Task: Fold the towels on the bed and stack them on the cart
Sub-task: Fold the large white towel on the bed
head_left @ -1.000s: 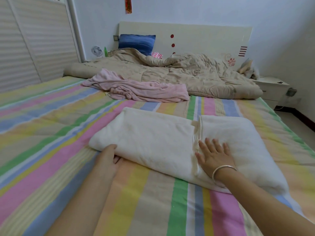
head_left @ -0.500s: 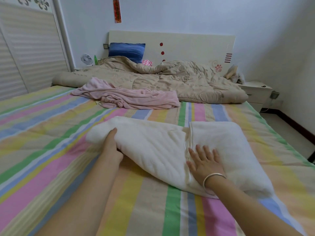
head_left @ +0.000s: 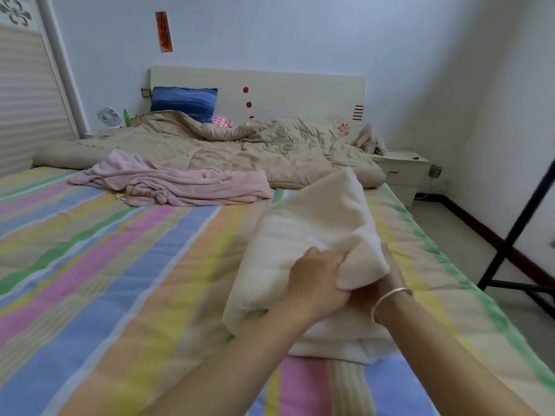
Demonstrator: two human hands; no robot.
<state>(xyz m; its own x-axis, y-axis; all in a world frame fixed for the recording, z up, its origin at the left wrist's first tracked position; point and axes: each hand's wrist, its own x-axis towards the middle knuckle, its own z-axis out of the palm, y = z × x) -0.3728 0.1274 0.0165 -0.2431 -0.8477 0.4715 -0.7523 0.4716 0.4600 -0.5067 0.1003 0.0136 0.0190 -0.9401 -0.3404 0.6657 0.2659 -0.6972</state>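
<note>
A cream towel [head_left: 312, 232] lies folded on the striped bed sheet [head_left: 126, 265], its left half flipped over onto the right half. My left hand [head_left: 315, 280] grips the folded-over edge. My right hand [head_left: 387, 283], with a silver bracelet on the wrist, is mostly hidden under that edge, so its fingers cannot be made out. A crumpled pink towel [head_left: 180, 184] lies further up the bed, unfolded. No cart is clearly in view.
A beige quilt [head_left: 240, 145] is bunched at the head of the bed below a blue pillow [head_left: 183, 102]. A white nightstand [head_left: 402, 172] stands at the right. A black metal frame [head_left: 516, 232] stands on the floor beside the bed.
My left hand has carried the towel's left half over to the right, onto the other half and my right hand. The view has swung left.
</note>
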